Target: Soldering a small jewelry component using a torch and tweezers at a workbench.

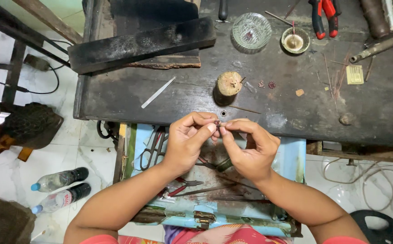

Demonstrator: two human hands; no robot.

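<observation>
My left hand (186, 142) and my right hand (249, 147) meet in front of a dark workbench (160, 101), fingertips pressed together. Between them they pinch a tiny dark reddish piece (217, 123); its exact shape is too small to tell. The hands hover over an open light-blue drawer (293, 153) that holds scissors (152, 149), red-handled pliers (183, 186) and other thin tools. Just beyond the fingertips a short wooden peg (228, 85) stands upright on the bench.
On the bench lie a metal file (158, 92), a black block (140, 44), a glass bowl (251, 30), a small dish (295, 40), red pliers (323, 17), thin wires (336, 74) and tiny beads (267, 84). Two plastic bottles (58, 187) lie on the tiled floor at left.
</observation>
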